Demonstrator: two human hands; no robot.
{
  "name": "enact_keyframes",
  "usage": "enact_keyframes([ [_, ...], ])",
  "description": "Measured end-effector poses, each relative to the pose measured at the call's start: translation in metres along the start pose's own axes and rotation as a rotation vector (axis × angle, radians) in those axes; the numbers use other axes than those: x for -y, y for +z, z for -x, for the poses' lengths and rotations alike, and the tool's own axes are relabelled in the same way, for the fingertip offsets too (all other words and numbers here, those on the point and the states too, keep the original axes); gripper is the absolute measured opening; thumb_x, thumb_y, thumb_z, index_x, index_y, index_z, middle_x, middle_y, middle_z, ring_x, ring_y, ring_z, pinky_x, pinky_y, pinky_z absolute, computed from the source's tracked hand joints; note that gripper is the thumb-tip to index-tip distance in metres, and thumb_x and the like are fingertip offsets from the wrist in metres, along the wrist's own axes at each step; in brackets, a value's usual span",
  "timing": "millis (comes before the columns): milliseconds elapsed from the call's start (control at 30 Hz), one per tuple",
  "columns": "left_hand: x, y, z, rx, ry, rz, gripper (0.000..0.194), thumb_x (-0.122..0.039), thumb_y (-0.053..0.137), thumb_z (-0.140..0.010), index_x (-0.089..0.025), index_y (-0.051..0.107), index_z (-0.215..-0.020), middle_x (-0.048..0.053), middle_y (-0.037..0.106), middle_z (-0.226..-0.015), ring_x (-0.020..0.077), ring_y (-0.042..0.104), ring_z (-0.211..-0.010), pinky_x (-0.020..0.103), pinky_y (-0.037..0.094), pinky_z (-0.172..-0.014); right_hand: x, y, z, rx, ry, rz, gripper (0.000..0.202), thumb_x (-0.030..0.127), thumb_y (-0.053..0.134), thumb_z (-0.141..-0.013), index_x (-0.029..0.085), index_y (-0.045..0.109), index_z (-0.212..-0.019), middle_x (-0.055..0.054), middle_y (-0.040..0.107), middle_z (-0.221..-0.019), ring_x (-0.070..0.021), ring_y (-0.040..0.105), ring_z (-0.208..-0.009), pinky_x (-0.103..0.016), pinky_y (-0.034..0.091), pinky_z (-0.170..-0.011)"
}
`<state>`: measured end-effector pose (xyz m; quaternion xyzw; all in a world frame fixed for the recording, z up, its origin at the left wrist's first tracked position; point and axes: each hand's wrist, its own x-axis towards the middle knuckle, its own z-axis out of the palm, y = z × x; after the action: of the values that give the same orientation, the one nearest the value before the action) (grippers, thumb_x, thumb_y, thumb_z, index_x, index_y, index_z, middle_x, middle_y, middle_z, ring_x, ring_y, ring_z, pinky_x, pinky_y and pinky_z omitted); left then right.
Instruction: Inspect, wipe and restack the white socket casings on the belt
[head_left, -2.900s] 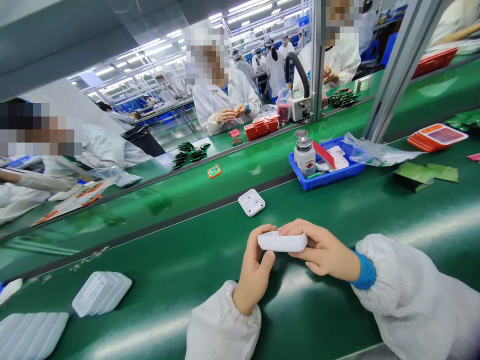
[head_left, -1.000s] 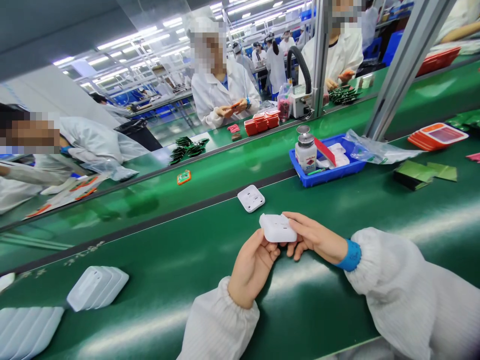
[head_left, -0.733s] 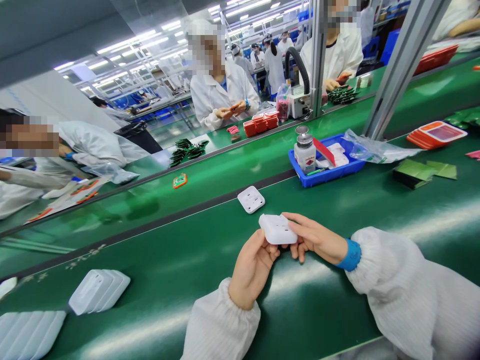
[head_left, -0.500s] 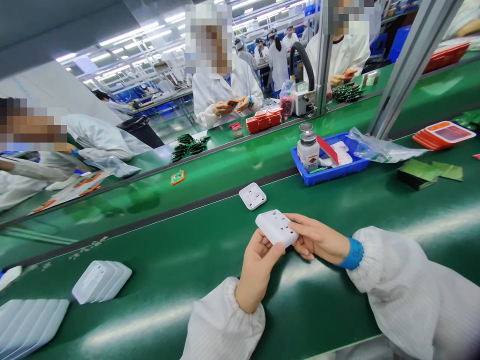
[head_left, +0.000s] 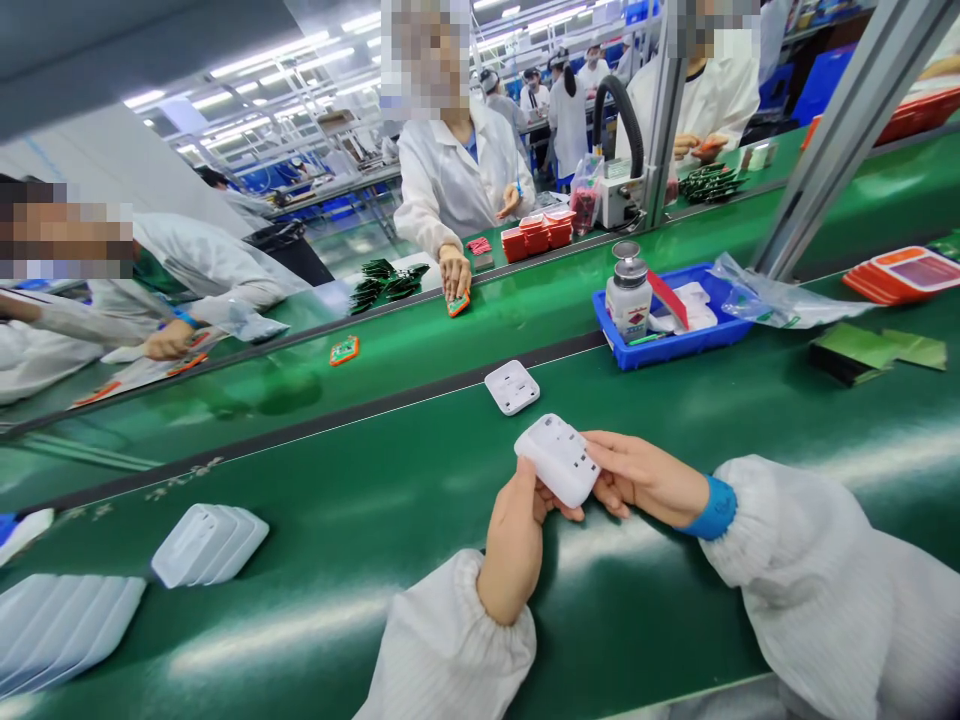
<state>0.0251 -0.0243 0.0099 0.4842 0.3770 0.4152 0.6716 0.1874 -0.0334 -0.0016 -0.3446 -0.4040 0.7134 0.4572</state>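
Observation:
A white plastic housing (head_left: pixel 556 455) with small dark slots in its face is held above the green bench between both my hands. My left hand (head_left: pixel 517 520) grips its lower left edge, thumb up along the side and fingers underneath. On the opposite edge, my right hand (head_left: pixel 637 475) has its thumb on top and the other fingers below. Just beyond the housing, a flat white slotted plate (head_left: pixel 512 387) lies on the bench. Leaning rows of white plastic shells (head_left: pixel 210 545) rest at the left.
A blue tray (head_left: pixel 675 345) with a dispenser bottle (head_left: pixel 628 295) stands beyond my right hand, near a plastic bag (head_left: pixel 787 295), green sheets (head_left: pixel 862 350) and orange frames (head_left: pixel 904 275). Across the belt, a co-worker's hand (head_left: pixel 454 272) touches an orange-edged circuit board. A metal post (head_left: pixel 832 140) rises at right.
My left thumb has shifted up the housing's left side, and the housing has turned slightly. The co-worker opposite has reached down to the belt with an orange-edged board.

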Motion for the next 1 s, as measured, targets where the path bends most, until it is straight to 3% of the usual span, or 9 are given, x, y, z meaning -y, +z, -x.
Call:
enact_keyframes([
  [67, 0.001, -0.004, -0.001, -0.038, 0.039, -0.198, 0.046, -0.056, 0.048, -0.083, -0.014, 0.065, -0.089, 0.006, 0.064, -0.072, 0.0159, 0.055, -0.064, 0.028, 0.043, -0.064, -0.002, -0.001, -0.001, -0.012, -0.012, 0.093, 0.059, 0.053, 0.069, -0.077, 0.011, 0.05, -0.113, -0.001, 0.053, -0.068, -0.0091, 0.045, -0.048, -0.017, 0.038, -0.039],
  [133, 0.001, -0.007, -0.001, -0.065, 0.125, -0.47, 0.037, -0.048, 0.062, -0.077, -0.017, 0.064, -0.097, 0.005, 0.065, -0.084, 0.0177, 0.056, -0.074, 0.028, 0.042, -0.068, -0.003, -0.001, 0.0, -0.028, -0.036, 0.17, 0.057, 0.046, 0.074, -0.073, 0.014, 0.049, -0.112, -0.003, 0.057, -0.077, -0.0118, 0.05, -0.056, -0.017, 0.037, -0.039],
  [233, 0.0, -0.01, -0.001, -0.04, 0.286, -0.749, 0.023, -0.036, 0.062, -0.08, -0.019, 0.062, -0.096, 0.005, 0.063, -0.09, 0.018, 0.055, -0.081, 0.029, 0.042, -0.073, -0.002, -0.001, 0.002, -0.109, -0.122, 0.281, 0.048, 0.033, 0.073, -0.07, 0.017, 0.051, -0.11, -0.005, 0.057, -0.089, -0.0165, 0.055, -0.069, -0.016, 0.031, -0.036],
  [367, -0.001, -0.01, -0.002, 0.05, 0.441, -0.825, 0.01, -0.026, 0.057, -0.084, -0.021, 0.058, -0.093, 0.003, 0.061, -0.093, 0.016, 0.055, -0.087, 0.028, 0.042, -0.078, -0.001, -0.001, 0.004, -0.214, -0.265, 0.457, 0.035, 0.024, 0.063, -0.071, 0.019, 0.057, -0.105, -0.004, 0.054, -0.09, -0.0159, 0.054, -0.068, -0.018, 0.035, -0.038],
  [533, 0.001, -0.012, -0.004, 0.112, 0.512, -0.828, 0.012, -0.021, 0.054, -0.086, -0.022, 0.056, -0.098, 0.003, 0.06, -0.099, 0.0163, 0.054, -0.094, 0.029, 0.042, -0.084, -0.003, -0.003, 0.003, -0.213, -0.379, 0.574, 0.034, 0.02, 0.058, -0.068, 0.019, 0.06, -0.101, -0.005, 0.055, -0.097, -0.0172, 0.056, -0.074, -0.022, 0.044, -0.049],
  [633, 0.002, -0.012, -0.004, 0.115, 0.483, -0.821, 0.012, -0.024, 0.054, -0.086, -0.022, 0.056, -0.099, 0.003, 0.06, -0.1, 0.0163, 0.054, -0.094, 0.03, 0.042, -0.084, -0.003, -0.004, 0.003, -0.223, -0.366, 0.616, 0.034, 0.021, 0.058, -0.069, 0.018, 0.06, -0.103, -0.005, 0.056, -0.096, -0.019, 0.057, -0.078, -0.025, 0.048, -0.057],
  [733, 0.0, -0.012, -0.005, 0.093, 0.35, -0.791, 0.017, -0.029, 0.055, -0.086, -0.022, 0.056, -0.101, 0.003, 0.061, -0.099, 0.0159, 0.056, -0.091, 0.028, 0.043, -0.082, -0.003, -0.004, 0.003, -0.198, -0.311, 0.614, 0.036, 0.024, 0.06, -0.073, 0.018, 0.055, -0.108, -0.004, 0.058, -0.093, -0.0195, 0.058, -0.076, -0.026, 0.049, -0.06],
  [900, -0.008, -0.015, -0.009, 0.047, 0.233, -0.555, 0.028, -0.032, 0.061, -0.082, -0.022, 0.053, -0.107, 0.001, 0.059, -0.102, 0.0143, 0.054, -0.094, 0.025, 0.042, -0.084, -0.006, -0.003, 0.002, -0.126, -0.23, 0.592, 0.036, 0.031, 0.062, -0.08, 0.019, 0.052, -0.113, -0.002, 0.059, -0.08, -0.0186, 0.059, -0.065, -0.023, 0.045, -0.047],
  [1000, -0.009, -0.018, -0.012, -0.019, 0.128, -0.336, 0.022, -0.039, 0.058, -0.083, -0.019, 0.056, -0.092, -0.001, 0.056, -0.082, 0.0102, 0.052, -0.075, 0.021, 0.042, -0.068, -0.007, -0.003, 0.001, -0.104, -0.178, 0.466, 0.05, 0.033, 0.068, -0.076, 0.018, 0.046, -0.119, -0.001, 0.058, -0.076, -0.0179, 0.06, -0.059, -0.021, 0.043, -0.041],
])
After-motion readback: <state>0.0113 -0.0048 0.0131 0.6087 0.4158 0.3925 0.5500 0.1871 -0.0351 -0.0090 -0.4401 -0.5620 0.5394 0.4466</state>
